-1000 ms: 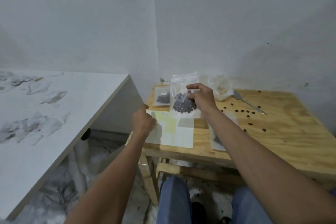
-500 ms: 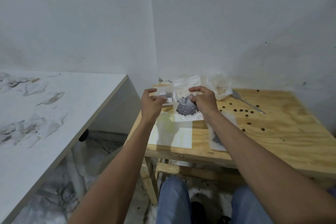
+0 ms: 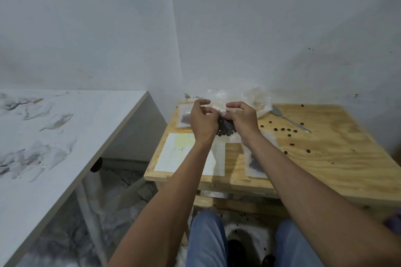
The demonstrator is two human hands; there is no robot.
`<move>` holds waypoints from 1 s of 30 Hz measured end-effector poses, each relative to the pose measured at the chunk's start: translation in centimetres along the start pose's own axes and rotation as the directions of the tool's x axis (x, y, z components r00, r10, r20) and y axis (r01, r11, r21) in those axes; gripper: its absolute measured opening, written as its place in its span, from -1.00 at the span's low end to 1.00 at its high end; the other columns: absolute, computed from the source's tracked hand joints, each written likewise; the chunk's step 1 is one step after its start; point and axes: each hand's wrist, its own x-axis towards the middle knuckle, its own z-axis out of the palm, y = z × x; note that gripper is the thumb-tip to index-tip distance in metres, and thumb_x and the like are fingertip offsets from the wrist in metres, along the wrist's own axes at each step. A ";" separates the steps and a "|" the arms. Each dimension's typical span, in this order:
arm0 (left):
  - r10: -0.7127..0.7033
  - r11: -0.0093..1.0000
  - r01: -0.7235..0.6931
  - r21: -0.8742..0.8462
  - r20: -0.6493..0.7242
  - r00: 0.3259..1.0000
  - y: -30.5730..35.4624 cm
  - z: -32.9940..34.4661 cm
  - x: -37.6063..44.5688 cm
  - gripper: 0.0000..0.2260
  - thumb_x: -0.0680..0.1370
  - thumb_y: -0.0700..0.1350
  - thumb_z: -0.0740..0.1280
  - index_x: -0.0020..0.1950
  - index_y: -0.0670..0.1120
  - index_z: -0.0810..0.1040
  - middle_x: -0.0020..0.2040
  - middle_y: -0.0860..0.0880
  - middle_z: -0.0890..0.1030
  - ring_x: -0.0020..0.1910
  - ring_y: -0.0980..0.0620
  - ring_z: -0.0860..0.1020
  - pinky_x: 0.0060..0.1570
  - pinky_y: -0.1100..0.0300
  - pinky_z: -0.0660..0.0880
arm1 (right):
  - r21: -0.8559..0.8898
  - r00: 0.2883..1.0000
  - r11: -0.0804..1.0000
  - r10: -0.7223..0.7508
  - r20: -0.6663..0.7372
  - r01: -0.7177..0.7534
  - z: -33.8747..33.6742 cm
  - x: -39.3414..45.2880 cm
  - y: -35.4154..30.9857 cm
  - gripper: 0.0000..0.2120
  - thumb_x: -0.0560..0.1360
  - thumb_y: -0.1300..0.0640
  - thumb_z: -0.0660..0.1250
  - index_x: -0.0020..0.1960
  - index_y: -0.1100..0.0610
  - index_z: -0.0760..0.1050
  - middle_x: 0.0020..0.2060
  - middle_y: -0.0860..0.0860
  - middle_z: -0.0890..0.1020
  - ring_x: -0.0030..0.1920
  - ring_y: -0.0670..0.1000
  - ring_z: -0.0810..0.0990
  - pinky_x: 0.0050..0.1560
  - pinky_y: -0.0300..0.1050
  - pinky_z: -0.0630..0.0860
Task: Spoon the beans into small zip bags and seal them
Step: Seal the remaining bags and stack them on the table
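A small clear zip bag with dark beans in its lower half is held upright above the wooden table. My left hand and my right hand both pinch its top edge, fingertips almost touching. The bag's top is largely hidden behind my fingers. A metal spoon lies on the table to the right, with several loose beans scattered around it. A crumpled clear bag sits at the back by the wall.
Another small bag with dark contents lies left of my left hand, and one more lies under my right forearm. A white and yellow sheet lies at the table's front left. A white marbled counter stands to the left.
My left hand rose from the paper sheet to the bag's top, joining my right hand. Both hands now pinch the bag close together, and the bag sits slightly lower.
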 end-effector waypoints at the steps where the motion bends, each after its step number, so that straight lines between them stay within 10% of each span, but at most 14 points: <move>1: 0.028 0.999 -0.028 0.023 0.003 1.000 -0.2 0.0 0.0 -0.73 0.46 -0.31 0.43 0.10 -0.06 0.54 -0.09 -0.08 0.64 -0.15 0.14 0.58 -0.15 0.32 0.44 | -0.007 1.000 1.000 -0.005 -0.006 0.005 0.0 0.1 0.2 -0.79 0.40 0.23 0.55 0.00 0.03 0.65 -0.03 0.07 0.70 0.01 0.06 0.71 0.01 0.02 0.68; 5: 0.050 0.996 -0.050 0.069 -0.002 0.999 -1.1 0.0 0.1 -0.85 0.47 -0.16 0.51 -0.01 -0.04 0.61 0.08 -0.04 0.56 0.02 0.17 0.51 -0.14 0.44 0.37 | -0.016 0.999 1.000 -0.022 -0.029 0.021 -0.3 0.2 0.2 -0.82 0.40 0.20 0.53 -0.04 0.02 0.65 -0.03 0.04 0.70 0.03 0.09 0.71 0.05 0.08 0.68; 10: -0.010 0.994 0.023 -0.111 0.120 0.993 -1.9 -0.1 0.7 -0.90 0.50 -0.26 0.44 -0.11 -0.07 0.68 -0.15 -0.15 0.69 -0.15 -0.14 0.66 -0.12 -0.09 0.62 | -0.065 0.997 0.996 -0.057 -0.052 0.053 -0.1 0.6 0.6 -0.88 0.37 0.13 0.54 -0.15 -0.04 0.65 -0.09 -0.02 0.70 0.05 0.07 0.68 0.10 0.08 0.65; 16: -0.010 0.998 0.019 -0.059 0.150 0.989 -3.2 -0.1 1.6 -0.80 0.51 -0.26 0.38 0.03 0.00 0.70 0.04 0.01 0.69 0.10 -0.07 0.66 0.15 -0.11 0.61 | -0.118 0.996 0.992 -0.044 -0.084 0.034 0.9 1.3 0.9 -0.82 0.42 0.28 0.43 -0.12 0.00 0.67 -0.05 0.03 0.70 -0.01 0.07 0.70 -0.01 -0.01 0.66; 21: -0.025 0.998 0.031 -0.056 0.107 0.994 -3.8 -1.6 4.0 -0.68 0.54 -0.27 0.42 0.28 -0.08 0.61 0.17 -0.01 0.60 0.06 0.11 0.61 -0.04 0.34 0.56 | -0.217 0.996 0.975 -0.031 0.083 0.049 2.3 3.2 0.7 -0.70 0.44 0.28 0.39 0.08 -0.04 0.64 0.03 0.02 0.66 0.01 0.05 0.65 -0.03 -0.04 0.64; 30: -0.050 0.995 0.043 0.092 0.072 0.996 -6.1 -4.9 11.4 -0.49 0.47 -0.26 0.50 0.42 -0.20 0.51 0.26 -0.07 0.60 0.09 0.08 0.63 -0.07 0.45 0.51 | -0.390 0.980 0.919 0.018 0.199 0.062 8.2 8.0 1.4 -0.56 0.45 0.29 0.44 0.31 0.08 0.59 0.26 0.02 0.61 0.15 -0.02 0.56 0.06 -0.21 0.53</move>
